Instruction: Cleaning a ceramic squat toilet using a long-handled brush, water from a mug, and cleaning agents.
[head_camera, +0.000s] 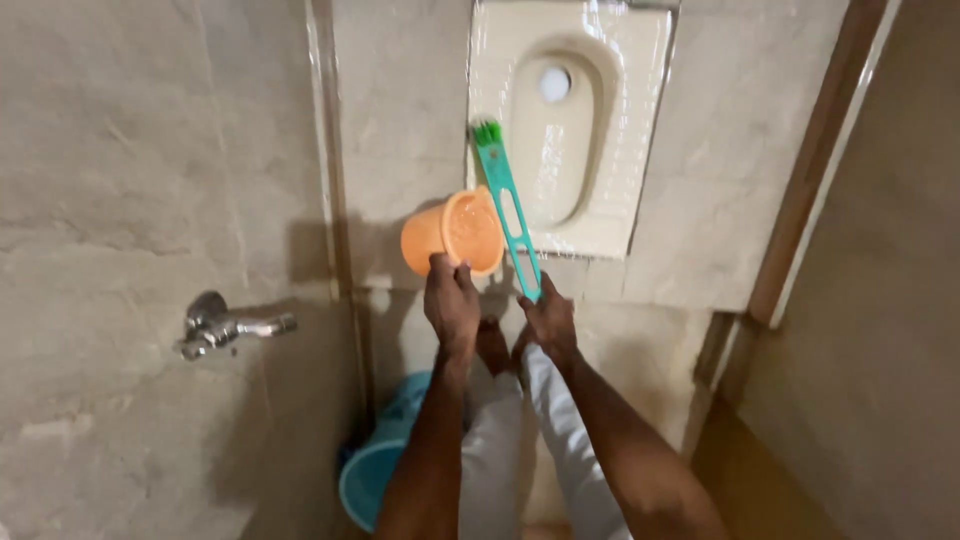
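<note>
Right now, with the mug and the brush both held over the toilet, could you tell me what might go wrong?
The orange mug is tilted on its side in the left hand, gripped only at its rim, so it could slip or spill short of the squat toilet pan onto the tiled floor. The green brush is held at its handle end by the right hand, so scrubbing may flick water onto the white trousers.

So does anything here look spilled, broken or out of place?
Nothing stands out. The left hand holds an orange mug tipped on its side, and the right hand holds a green brush over the squat toilet.
</note>
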